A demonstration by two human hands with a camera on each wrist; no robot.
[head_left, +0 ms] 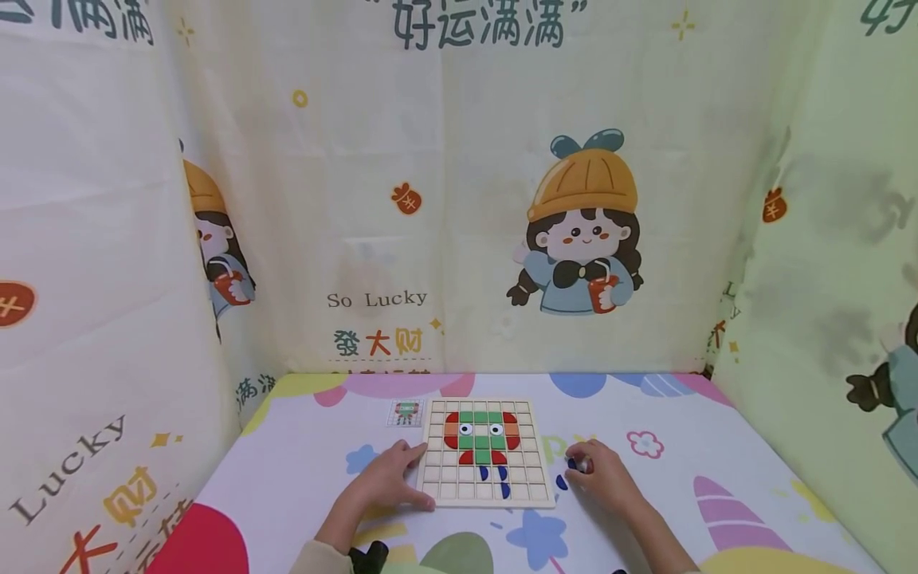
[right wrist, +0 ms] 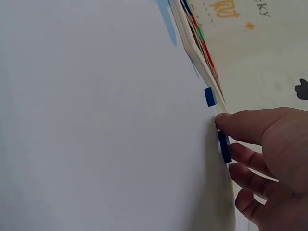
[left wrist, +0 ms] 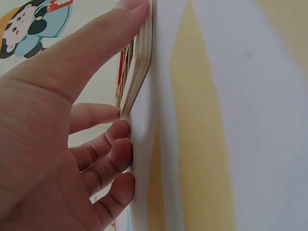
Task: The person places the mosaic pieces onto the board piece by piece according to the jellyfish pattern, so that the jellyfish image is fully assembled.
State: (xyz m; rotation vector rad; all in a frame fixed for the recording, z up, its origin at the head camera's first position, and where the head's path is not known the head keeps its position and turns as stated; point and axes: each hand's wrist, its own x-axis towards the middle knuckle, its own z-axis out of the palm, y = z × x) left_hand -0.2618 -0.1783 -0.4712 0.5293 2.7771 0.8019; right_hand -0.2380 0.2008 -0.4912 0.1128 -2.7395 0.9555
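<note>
A square wooden grid board lies on the table, bearing a figure of green, red and orange pieces with two eye pieces. Below its body stand several dark blue half-round pieces. My left hand holds the board's near left corner, thumb on the near edge and index fingertip at the left side; the other fingers curl beside it in the left wrist view. To the right of the board, my right hand pinches a blue piece, partly hidden by the fingers. Another blue piece lies between that hand and the board.
A small picture card showing a similar figure lies beyond the left hand, beside the board's far left corner. The tabletop has a printed pattern of colored shapes. Printed cloth walls stand behind and on both sides.
</note>
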